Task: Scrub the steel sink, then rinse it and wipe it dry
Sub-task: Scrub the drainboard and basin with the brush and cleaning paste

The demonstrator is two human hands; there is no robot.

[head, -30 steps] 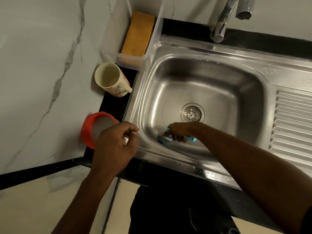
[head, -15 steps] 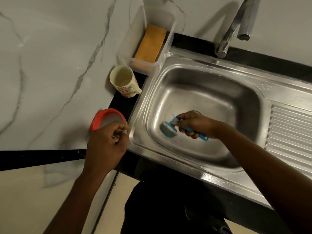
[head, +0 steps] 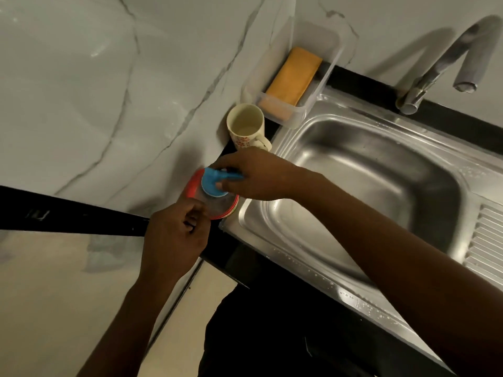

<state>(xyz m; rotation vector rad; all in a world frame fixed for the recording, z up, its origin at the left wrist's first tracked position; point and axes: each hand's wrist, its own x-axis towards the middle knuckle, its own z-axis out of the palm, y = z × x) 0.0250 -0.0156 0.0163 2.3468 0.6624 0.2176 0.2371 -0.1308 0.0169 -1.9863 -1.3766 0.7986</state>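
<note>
Both hands are meeting at the red tub (head: 192,186), just left of the sink (head: 381,172). The left hand (head: 174,235) is sitting nearest, fingers curled against the tub's near edge, though I cannot tell whether they are pinching anything; the right hand (head: 258,175) is gripping the blue scrubber (head: 213,183) and holding its head down over the tub. Half a second ago that scrubber was working inside the basin; it is now out of it, probably taking on more cleaner, so scrubbing is likely continuing and rinsing is not yet starting. The sink is lying to the right of both hands, the right forearm crossing its corner; the mug (head: 245,123), sponge (head: 294,72) and tap (head: 430,72) are standing beyond.
</note>
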